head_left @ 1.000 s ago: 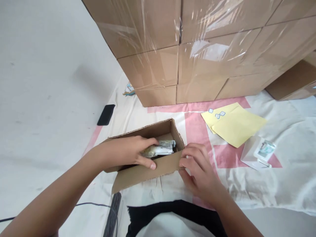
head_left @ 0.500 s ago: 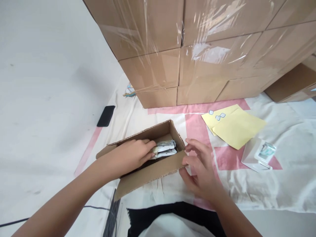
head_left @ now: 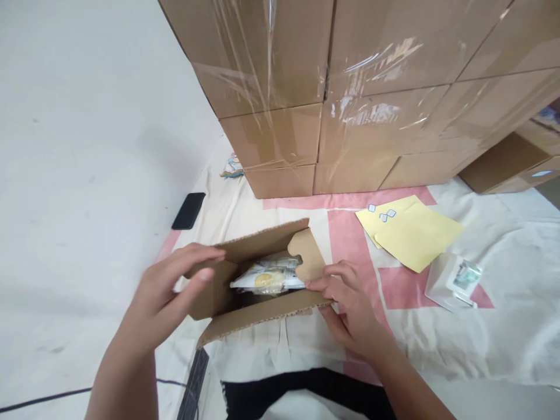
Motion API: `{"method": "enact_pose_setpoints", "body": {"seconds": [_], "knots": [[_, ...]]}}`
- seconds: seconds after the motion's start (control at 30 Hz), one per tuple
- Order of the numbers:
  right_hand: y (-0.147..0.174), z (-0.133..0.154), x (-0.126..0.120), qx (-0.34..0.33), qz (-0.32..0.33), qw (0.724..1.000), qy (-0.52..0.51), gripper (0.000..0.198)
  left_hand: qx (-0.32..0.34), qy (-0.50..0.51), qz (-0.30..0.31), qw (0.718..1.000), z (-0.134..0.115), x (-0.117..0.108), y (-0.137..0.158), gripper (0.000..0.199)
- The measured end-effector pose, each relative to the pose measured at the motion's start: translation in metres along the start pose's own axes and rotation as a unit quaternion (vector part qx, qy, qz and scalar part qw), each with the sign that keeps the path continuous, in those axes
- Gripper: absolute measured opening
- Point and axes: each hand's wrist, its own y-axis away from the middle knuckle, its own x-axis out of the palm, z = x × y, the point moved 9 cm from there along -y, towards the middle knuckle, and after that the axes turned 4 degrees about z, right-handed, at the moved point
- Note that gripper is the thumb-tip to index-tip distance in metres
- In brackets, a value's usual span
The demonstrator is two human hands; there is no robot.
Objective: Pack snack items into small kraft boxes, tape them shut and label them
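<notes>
A small open cardboard box (head_left: 266, 312) stands in front of me with its long flaps raised. Inside lie white plastic packets (head_left: 273, 274), the top one bearing a yellow round print. At the box's left end is my left hand (head_left: 164, 294), thumb and fingers apart, its fingertips near the rim and nothing held. My right hand (head_left: 350, 303) grips the front flap at the right corner between thumb and fingers. Beside it, the notched right end flap (head_left: 310, 256) leans inward over the packets.
Behind rises a stack of film-wrapped cartons (head_left: 280, 137). To the right lie yellow sheets (head_left: 415, 230) with small stickers, a white box (head_left: 452, 283) and an open carton (head_left: 503, 163). A black phone-like object (head_left: 189, 211) lies left on the pink-and-white cloth (head_left: 350, 233).
My left hand has come out of the box to its left end. The packets now show more fully, and the right end flap has folded inward.
</notes>
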Motion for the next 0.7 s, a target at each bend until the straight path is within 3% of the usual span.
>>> {"method": "enact_pose_setpoints", "body": {"seconds": [0.1, 0.17, 0.2, 0.3, 0.37, 0.43, 0.53, 0.63, 0.7], "knots": [[-0.007, 0.000, 0.002, -0.007, -0.007, 1.000, -0.021, 0.028, 0.049, 0.187, -0.143, 0.971, 0.019, -0.010, 0.032, 0.036], [-0.012, -0.004, 0.005, 0.003, -0.015, 0.998, -0.053, 0.021, 0.086, 0.270, -0.184, 0.941, 0.022, 0.001, 0.045, 0.047], [-0.015, -0.007, 0.006, 0.010, -0.023, 0.997, -0.070, 0.019, 0.097, 0.274, -0.181, 0.940, 0.020, 0.010, 0.047, 0.052], [-0.018, -0.015, 0.006, 0.029, -0.062, 0.994, -0.080, 0.021, 0.092, 0.204, -0.093, 0.970, 0.008, 0.043, 0.042, 0.063], [-0.018, -0.019, 0.008, 0.047, -0.081, 0.994, -0.062, 0.032, 0.071, 0.167, -0.040, 0.983, 0.004, 0.058, 0.036, 0.058], [-0.018, -0.022, 0.011, 0.067, -0.087, 0.993, -0.041, 0.046, 0.044, 0.090, -0.077, 0.992, 0.005, 0.054, 0.031, 0.049], [-0.021, -0.022, 0.011, 0.086, -0.106, 0.991, 0.001, 0.067, -0.014, -0.122, -0.161, 0.979, 0.003, 0.040, 0.026, 0.062], [-0.030, -0.019, 0.010, 0.070, -0.109, 0.991, 0.026, 0.083, -0.054, -0.220, -0.119, 0.967, 0.003, 0.043, 0.019, 0.075], [-0.035, -0.015, 0.012, 0.040, -0.090, 0.995, 0.019, 0.080, -0.040, -0.232, -0.075, 0.969, 0.001, 0.049, 0.018, 0.063]]}}
